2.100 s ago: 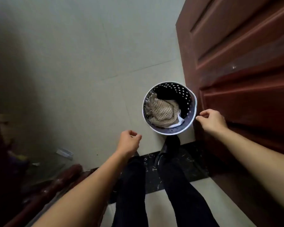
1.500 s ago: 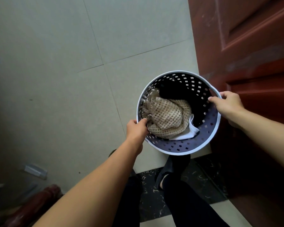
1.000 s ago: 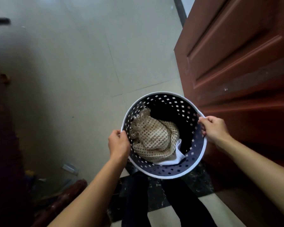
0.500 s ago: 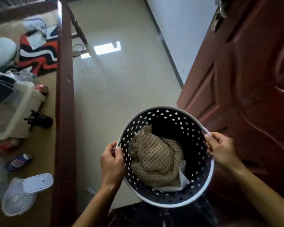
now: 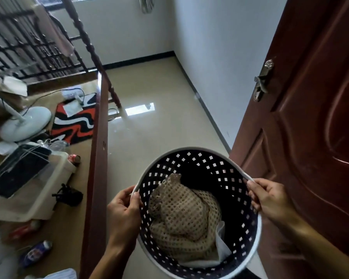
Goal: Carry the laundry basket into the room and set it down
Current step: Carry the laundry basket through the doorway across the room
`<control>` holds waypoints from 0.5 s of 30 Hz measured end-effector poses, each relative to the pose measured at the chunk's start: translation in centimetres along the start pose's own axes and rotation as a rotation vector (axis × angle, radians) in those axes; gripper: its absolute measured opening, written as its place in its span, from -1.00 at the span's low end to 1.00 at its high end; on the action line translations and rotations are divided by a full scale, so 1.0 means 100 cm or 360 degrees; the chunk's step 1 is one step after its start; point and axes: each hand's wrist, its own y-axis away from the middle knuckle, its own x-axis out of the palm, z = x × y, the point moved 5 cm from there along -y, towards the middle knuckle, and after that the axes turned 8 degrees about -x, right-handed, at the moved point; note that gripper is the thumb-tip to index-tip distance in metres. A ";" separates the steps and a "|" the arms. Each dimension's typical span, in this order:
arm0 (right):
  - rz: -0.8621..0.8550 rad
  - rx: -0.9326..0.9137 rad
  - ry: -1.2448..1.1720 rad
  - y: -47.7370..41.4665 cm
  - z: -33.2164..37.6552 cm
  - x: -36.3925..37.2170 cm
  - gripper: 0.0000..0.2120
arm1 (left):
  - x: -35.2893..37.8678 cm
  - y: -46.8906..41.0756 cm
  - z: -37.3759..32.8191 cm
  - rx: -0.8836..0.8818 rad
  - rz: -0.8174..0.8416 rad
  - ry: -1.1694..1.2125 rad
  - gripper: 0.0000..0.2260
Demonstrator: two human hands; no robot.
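A white fan (image 5: pixel 22 119) stands at the far left, past a brown wooden rail (image 5: pixel 97 158). The left hand (image 5: pixel 123 216) grips the left rim of the round laundry basket (image 5: pixel 220 168), held up above the floor with a tan net cloth (image 5: pixel 181 218) inside. The right hand (image 5: pixel 270 200) grips its right rim, next to the red door (image 5: pixel 310 117).

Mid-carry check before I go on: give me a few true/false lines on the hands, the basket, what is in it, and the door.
1. Both hands grip the laundry basket at its rim. True: left hand and right hand hold opposite sides.
2. The basket rests on the floor. False: it is held up above the floor tiles.
3. The basket is empty. False: a beige mesh garment and a white cloth lie inside.
4. The red-brown door stands on the right-hand side. True.
5. A standing fan's base is on the left side. True.
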 end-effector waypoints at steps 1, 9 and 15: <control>0.0011 -0.0008 -0.0003 -0.009 0.003 0.004 -0.66 | 0.002 -0.010 -0.003 -0.0010 0.0000 0.0007 -0.85; 0.0121 -0.0020 0.0054 -0.138 0.009 0.027 -0.72 | 0.052 -0.111 -0.031 -0.0050 -0.0033 0.0026 -0.87; 0.0227 -0.0043 0.0132 -0.267 0.023 0.048 -0.66 | 0.097 -0.195 -0.080 -0.0056 -0.0084 0.0070 -0.87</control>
